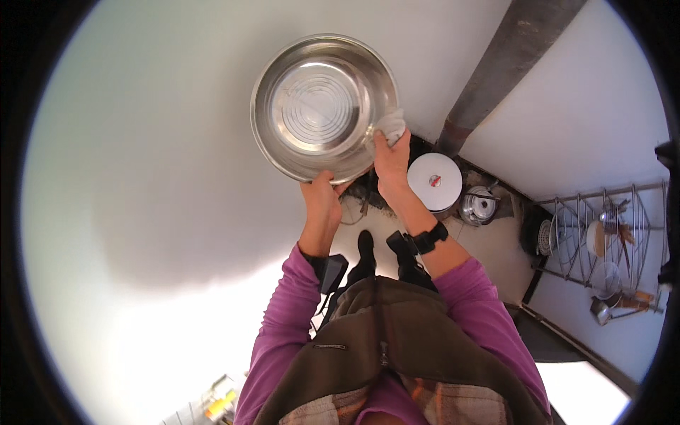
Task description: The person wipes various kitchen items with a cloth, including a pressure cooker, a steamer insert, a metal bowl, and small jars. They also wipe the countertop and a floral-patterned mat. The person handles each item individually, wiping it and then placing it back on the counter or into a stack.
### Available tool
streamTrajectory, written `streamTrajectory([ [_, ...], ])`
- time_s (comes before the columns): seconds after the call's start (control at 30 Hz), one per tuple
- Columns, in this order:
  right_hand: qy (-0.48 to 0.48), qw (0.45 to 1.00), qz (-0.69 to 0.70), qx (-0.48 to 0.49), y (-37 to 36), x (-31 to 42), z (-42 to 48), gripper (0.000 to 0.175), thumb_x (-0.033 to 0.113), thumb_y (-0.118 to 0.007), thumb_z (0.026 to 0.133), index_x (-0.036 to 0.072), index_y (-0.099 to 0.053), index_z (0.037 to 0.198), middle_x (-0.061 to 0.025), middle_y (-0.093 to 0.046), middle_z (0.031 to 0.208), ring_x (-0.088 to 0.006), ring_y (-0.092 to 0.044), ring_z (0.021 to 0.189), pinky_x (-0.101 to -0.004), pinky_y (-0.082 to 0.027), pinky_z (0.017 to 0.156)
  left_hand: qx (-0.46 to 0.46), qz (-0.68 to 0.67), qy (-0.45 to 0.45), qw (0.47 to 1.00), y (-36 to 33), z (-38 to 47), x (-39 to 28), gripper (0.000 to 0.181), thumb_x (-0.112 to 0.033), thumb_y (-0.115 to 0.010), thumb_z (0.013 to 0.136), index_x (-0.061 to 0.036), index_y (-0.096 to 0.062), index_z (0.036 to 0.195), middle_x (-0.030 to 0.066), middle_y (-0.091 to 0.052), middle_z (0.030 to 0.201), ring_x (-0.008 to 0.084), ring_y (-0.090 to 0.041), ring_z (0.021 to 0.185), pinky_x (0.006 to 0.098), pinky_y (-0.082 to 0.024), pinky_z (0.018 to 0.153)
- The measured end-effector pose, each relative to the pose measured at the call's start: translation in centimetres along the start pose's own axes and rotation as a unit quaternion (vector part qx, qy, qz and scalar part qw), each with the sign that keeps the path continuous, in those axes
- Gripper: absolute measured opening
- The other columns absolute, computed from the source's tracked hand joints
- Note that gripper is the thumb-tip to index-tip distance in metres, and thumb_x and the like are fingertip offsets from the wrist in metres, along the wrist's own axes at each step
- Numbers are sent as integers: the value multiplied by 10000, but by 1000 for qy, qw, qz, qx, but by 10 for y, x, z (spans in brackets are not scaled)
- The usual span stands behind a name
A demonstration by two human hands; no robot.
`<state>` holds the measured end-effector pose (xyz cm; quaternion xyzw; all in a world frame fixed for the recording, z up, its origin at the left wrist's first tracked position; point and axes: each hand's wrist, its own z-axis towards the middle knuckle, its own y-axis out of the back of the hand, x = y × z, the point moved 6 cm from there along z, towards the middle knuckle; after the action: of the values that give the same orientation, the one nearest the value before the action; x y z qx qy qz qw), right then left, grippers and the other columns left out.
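Note:
A large round stainless steel basin [319,106] is held up in front of me, its inside and ringed bottom facing me. My left hand [321,204] grips its near rim, thumb over the edge and fingers underneath. In my right hand [392,159] is a crumpled white cloth [392,125], pressed against the basin's right side near the rim. The fingers of my right hand are partly hidden by the cloth.
To the right stand a pot with a white lid [434,181] and a metal kettle [478,205]. A dark pipe or beam [504,69] runs up the wall. A metal wall rack [579,234] holds utensils at far right. Tiled floor [489,255] lies below.

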<state>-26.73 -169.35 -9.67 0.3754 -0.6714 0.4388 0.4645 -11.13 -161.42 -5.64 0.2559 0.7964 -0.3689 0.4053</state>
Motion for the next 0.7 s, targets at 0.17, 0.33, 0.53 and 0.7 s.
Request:
streamTrajectory([
  [0.17, 192, 960, -165, 117, 2, 34, -25, 462, 123, -596, 946, -24, -425, 1349, -220, -643, 1127, -281, -637, 1041, -352, -478, 895, -66, 31, 14, 997, 54, -74, 1, 467, 73, -453, 836, 45, -410, 1301, 178, -547, 1203, 309, -630, 1018, 450, -615, 779],
  [0.33, 339, 870, -250, 254, -34, 100, -65, 489, 123, -596, 945, 14, -409, 1383, -234, -626, 1134, -311, -658, 981, -387, -503, 871, -92, 25, 78, 992, 130, -158, -4, 480, 64, -435, 811, 87, -416, 1290, 216, -565, 1189, 353, -646, 1007, 487, -622, 787],
  [0.53, 167, 865, -181, 438, -95, 87, -212, 552, 247, -655, 924, 55, -388, 1368, -226, -549, 1150, -334, -612, 1025, -420, -516, 840, -164, -40, 68, 983, 215, -263, 9, 455, 30, -463, 842, 58, -440, 1295, 207, -588, 1186, 329, -655, 996, 451, -625, 781],
  [0.7, 435, 756, -225, 434, -145, 78, -371, 372, 234, -627, 923, 88, -512, 1245, -184, -519, 1071, -341, -586, 918, -430, -513, 777, -197, -30, 16, 980, 291, -356, 14, 420, 22, -508, 856, 71, -458, 1271, 180, -606, 1175, 304, -666, 974, 413, -631, 741],
])
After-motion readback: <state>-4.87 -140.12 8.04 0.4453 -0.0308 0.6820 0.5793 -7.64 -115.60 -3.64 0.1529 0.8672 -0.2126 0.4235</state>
